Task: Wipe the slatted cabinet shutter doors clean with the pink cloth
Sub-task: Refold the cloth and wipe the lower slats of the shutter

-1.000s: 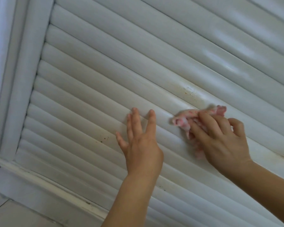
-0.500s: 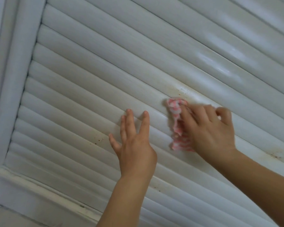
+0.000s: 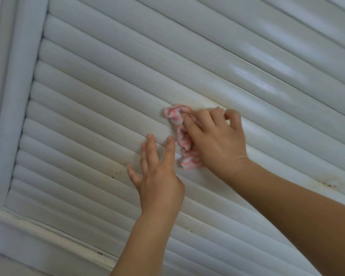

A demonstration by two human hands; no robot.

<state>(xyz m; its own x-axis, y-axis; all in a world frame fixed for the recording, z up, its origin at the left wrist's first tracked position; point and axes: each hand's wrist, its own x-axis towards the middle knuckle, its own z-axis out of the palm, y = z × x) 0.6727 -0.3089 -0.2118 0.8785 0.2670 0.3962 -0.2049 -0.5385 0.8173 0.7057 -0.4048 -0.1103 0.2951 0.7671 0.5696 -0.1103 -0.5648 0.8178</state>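
Now right hand [image 3: 215,140] presses bunched pink cloth [image 3: 184,144] on ribbed glossy slats [image 3: 108,80]; left hand [image 3: 157,176] flat.

You face a white slatted shutter door [image 3: 112,100], its slats running diagonally from upper left to lower right. A white frame [image 3: 16,108] borders it on the left and along the near edge. Your left hand [image 3: 157,180] rests flat on the slats. Your right hand [image 3: 217,140] presses the bunched pink cloth [image 3: 180,140] against them, just beside the left hand. Dark specks [image 3: 116,173] mark a slat left of the left hand, and a brownish stain [image 3: 327,183] lies at far right.
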